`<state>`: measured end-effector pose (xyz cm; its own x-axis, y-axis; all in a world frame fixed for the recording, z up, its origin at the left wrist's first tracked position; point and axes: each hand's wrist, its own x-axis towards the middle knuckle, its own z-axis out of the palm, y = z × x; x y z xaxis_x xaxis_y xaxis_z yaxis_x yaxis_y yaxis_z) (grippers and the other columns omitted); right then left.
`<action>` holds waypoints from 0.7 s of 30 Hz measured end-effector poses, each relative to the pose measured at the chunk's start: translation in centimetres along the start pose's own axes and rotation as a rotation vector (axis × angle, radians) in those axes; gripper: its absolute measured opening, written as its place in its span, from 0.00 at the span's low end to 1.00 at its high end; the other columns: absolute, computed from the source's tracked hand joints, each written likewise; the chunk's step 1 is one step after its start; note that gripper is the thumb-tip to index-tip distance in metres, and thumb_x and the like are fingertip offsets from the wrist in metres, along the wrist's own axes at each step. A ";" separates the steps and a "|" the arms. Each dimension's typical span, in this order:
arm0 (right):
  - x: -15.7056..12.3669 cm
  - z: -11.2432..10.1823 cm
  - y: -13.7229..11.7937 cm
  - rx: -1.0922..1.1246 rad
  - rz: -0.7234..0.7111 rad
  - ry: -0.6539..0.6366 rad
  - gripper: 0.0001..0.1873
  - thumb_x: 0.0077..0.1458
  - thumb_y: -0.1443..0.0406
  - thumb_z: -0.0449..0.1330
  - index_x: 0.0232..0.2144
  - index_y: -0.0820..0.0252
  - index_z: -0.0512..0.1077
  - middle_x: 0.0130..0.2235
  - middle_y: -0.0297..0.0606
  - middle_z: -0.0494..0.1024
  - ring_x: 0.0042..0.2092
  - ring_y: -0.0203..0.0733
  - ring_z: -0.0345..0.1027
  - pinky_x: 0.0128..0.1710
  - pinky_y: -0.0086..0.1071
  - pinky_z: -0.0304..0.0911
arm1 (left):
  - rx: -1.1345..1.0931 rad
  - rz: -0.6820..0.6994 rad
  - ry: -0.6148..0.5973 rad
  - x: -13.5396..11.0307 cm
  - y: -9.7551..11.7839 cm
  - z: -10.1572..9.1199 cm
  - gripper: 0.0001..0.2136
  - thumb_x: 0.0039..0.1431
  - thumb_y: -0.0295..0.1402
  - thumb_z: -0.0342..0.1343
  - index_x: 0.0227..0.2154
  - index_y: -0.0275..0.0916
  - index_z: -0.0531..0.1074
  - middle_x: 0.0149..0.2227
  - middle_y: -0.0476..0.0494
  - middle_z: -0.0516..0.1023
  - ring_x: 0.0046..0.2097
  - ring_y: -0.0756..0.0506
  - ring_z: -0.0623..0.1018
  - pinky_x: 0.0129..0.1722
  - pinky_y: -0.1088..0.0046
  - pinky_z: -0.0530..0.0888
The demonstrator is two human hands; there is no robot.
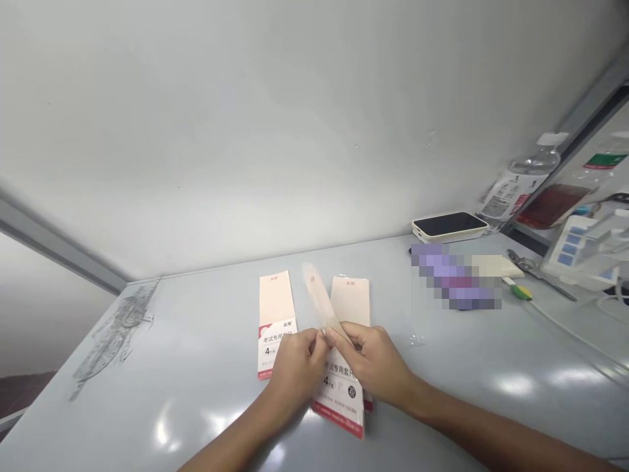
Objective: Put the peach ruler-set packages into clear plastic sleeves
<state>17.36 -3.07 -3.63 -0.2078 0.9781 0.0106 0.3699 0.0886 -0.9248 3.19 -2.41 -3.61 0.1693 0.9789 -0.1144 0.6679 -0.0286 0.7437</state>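
Probably light, bendy and slick-filmed, the printed packet (340,396) was over the table (196,367) before me, best gripped by its side edges; my left hand (301,357) and right hand (376,360) both pinched its middle. Two more lay there: a left packet (276,298) and a right packet (354,301) partly behind mine. Beyond were one phone (449,226) and two bottles (525,180).

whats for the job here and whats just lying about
Likely for the job:
- held white-and-red card packet
- matching left packet
- matching right packet
- clear plastic rulers

Apparently lying about:
- cream-cased black phone
- white-capped clear plastic bottle
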 end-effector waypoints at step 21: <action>2.0 -1.2 0.5 0.138 0.064 -0.135 0.11 0.50 0.62 0.52 0.27 0.62 0.71 0.29 0.38 0.76 0.31 0.41 0.68 0.28 0.30 0.61 | 0.747 0.466 0.332 0.8 -0.9 0.7 0.12 0.57 0.29 0.42 0.24 0.38 0.68 0.20 0.47 0.69 0.23 0.49 0.66 0.22 0.72 0.55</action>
<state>18.20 -0.85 -3.65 -0.3106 0.9461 -0.0922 0.2606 -0.0085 -0.9654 3.23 -1.76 -4.86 0.3982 0.8406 0.3673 0.8964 -0.4416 0.0387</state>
